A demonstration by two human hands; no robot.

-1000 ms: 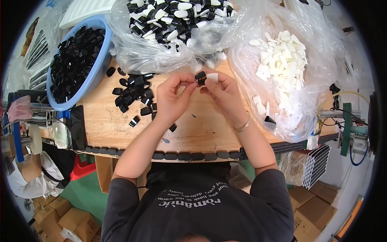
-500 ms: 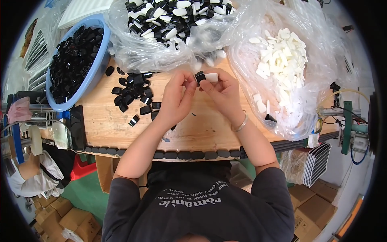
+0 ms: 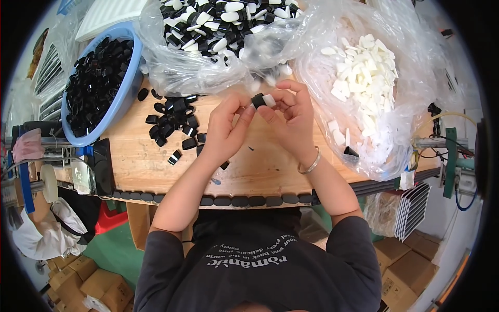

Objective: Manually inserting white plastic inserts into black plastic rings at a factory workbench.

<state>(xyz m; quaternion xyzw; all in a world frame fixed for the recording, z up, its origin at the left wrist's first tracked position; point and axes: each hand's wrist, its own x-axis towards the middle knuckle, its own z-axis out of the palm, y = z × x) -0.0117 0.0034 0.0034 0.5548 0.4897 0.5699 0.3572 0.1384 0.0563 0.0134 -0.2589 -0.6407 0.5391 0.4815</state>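
Reference: clock dial centred on the held part, 12 o'clock at the far side of the table.

The left hand is clamped, thumb against fingers, on the near-left end of a short, glossy black plastic ring. A flat white tab with a rounded end projects from the ring toward 3 o'clock. The right hand is at the tab: thumb just below it, fingers spread apart on the far side. Whether the right hand grips the tab cannot be determined.

The ring and tab are located at dial centre, above the light-brown wooden table.

Surrounding items:
- Near 9 o'clock: loose black plastic rings on the table; farther out, an oval light-blue plastic basin filled with black parts.
- 11 o'clock: black-and-white pieces in clear plastic film.
- Between 2 and 3 o'clock: flat white pieces on a clear plastic bag.
- 6 o'clock: a row of dark rounded blocks along the table's near edge.
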